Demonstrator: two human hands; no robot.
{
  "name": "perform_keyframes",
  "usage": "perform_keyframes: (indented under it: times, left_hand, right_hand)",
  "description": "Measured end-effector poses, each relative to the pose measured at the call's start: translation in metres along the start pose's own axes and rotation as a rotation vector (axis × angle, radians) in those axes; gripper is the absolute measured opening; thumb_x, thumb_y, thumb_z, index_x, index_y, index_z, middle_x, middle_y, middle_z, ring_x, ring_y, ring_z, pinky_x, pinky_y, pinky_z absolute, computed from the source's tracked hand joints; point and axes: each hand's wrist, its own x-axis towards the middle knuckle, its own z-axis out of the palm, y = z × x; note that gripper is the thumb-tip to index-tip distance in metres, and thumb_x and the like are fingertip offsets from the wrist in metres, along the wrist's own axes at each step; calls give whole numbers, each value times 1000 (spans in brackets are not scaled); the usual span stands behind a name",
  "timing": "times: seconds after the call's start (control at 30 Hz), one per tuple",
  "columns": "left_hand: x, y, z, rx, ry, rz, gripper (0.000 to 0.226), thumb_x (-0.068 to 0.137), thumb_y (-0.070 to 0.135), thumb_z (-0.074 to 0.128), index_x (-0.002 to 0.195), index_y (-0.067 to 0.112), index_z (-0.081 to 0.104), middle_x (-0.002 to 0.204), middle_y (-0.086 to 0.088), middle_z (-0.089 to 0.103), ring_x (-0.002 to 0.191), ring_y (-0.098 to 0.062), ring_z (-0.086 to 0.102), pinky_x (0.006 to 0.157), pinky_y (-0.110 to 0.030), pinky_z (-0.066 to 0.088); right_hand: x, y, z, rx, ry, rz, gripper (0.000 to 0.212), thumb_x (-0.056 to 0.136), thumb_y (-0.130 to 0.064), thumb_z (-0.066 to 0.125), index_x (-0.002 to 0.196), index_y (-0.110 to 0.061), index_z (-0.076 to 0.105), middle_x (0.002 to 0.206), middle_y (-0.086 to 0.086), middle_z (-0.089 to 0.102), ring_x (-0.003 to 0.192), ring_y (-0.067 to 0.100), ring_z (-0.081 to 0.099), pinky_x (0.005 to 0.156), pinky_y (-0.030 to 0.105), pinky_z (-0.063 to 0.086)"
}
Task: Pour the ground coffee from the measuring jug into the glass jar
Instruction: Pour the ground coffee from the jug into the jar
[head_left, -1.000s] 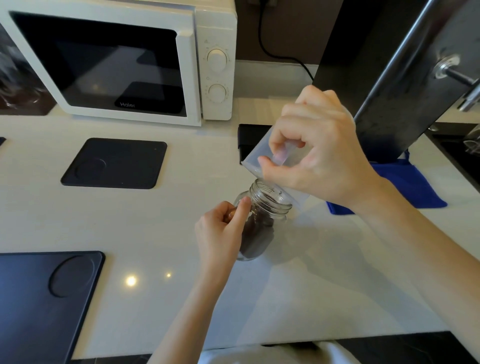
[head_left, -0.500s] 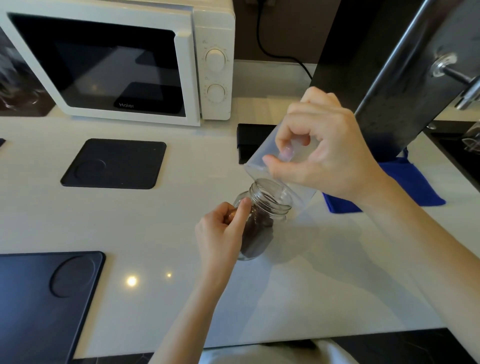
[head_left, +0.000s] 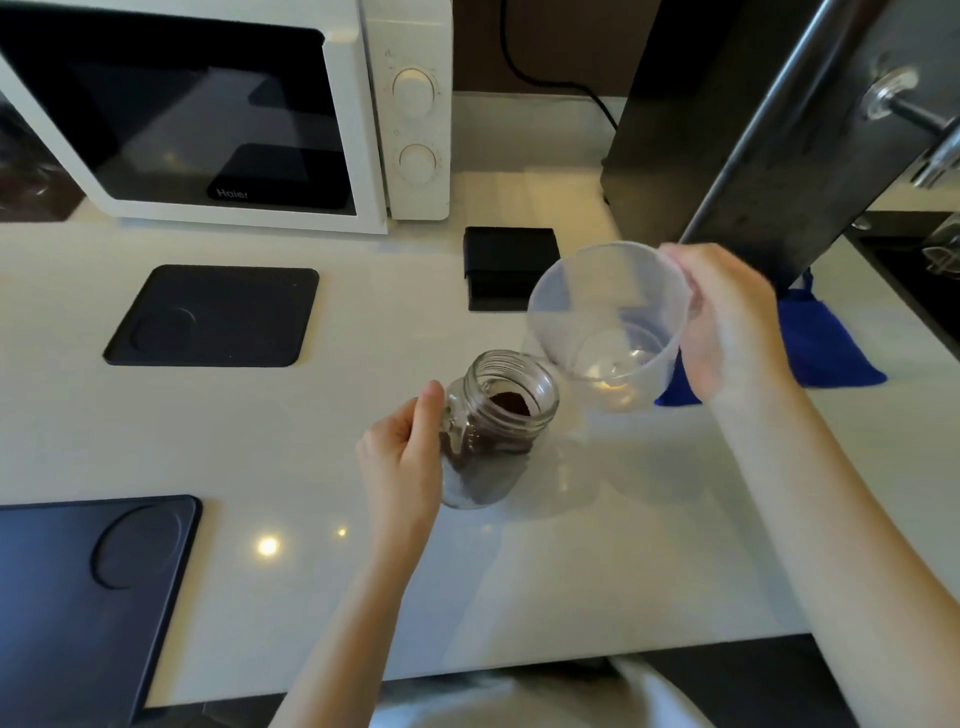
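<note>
A small glass jar (head_left: 501, 415) stands on the white counter, its mouth open, with dark ground coffee inside up to near the neck. My left hand (head_left: 402, 457) grips the jar's left side. My right hand (head_left: 727, 322) holds a clear plastic measuring jug (head_left: 605, 322) just right of and above the jar. The jug is nearly upright, its mouth tilted toward me, and it looks empty inside.
A white microwave (head_left: 410, 119) stands at the back left. Black mats lie at centre left (head_left: 213, 317) and front left (head_left: 78, 587). Behind the jug are a small black box (head_left: 506, 265), a blue cloth (head_left: 826, 343) and a tall dark appliance (head_left: 737, 130).
My right hand has swung the jug from tipped over the jar's mouth back toward upright and moved it to the right. My left hand still grips the jar.
</note>
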Motion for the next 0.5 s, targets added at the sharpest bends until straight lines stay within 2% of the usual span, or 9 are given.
perform_keyframes:
  times: [0.03,0.07,0.13,0.17,0.23,0.3,0.4,0.5]
  left_hand:
    - [2,-3,-1,-6,10,-4,51,89,30,50,47,18,23,42,8,20,46,-8,18,46,-25,14]
    - [3,-6,-3,-14,18,-13,51,88,30,51,47,16,23,41,8,21,45,-7,18,46,-26,14]
    - [8,-12,-6,-32,36,-39,51,84,33,50,46,10,24,44,5,20,46,-10,19,47,-29,15]
    - [9,-15,-7,-46,53,-58,50,82,32,49,46,10,23,46,3,20,47,-11,18,48,-30,14]
    - [12,-18,-10,-84,90,-98,43,79,27,47,46,17,20,42,10,18,46,-8,16,47,-28,13]
    - [11,-18,-10,-101,102,-105,35,76,20,44,51,20,19,38,11,16,44,-5,13,43,-22,11]
    - [9,-19,-9,-117,92,-85,29,73,14,40,52,21,20,38,12,16,44,-4,13,41,-18,11]
    - [10,-22,-9,-136,92,-86,34,72,11,38,48,25,20,40,14,15,45,-3,12,42,-18,10]
  right_hand:
    - [-2,8,-6,38,59,95,17,84,-15,58,81,2,61,65,18,46,62,10,49,59,22,49]
    - [-5,15,-11,69,96,183,15,85,-17,57,86,-3,62,71,14,52,68,11,53,62,22,50]
    - [-12,32,-22,167,142,312,10,80,-26,58,79,-18,64,83,3,58,80,16,56,70,27,46]
    - [-16,39,-26,192,161,329,8,75,-29,59,75,-23,64,81,0,59,79,15,55,70,28,44]
    - [-24,50,-30,208,206,318,9,72,-31,56,64,-29,60,65,-8,55,64,9,50,64,25,39]
    - [-32,60,-34,341,252,392,27,82,-24,53,55,-26,54,50,-12,50,52,7,47,56,22,37]
    - [-44,64,-27,438,247,418,35,87,-15,46,53,-22,48,42,-14,46,42,4,45,46,18,38]
    - [-50,70,-20,472,235,426,38,87,-11,43,51,-21,46,40,-14,44,38,3,43,40,15,38]
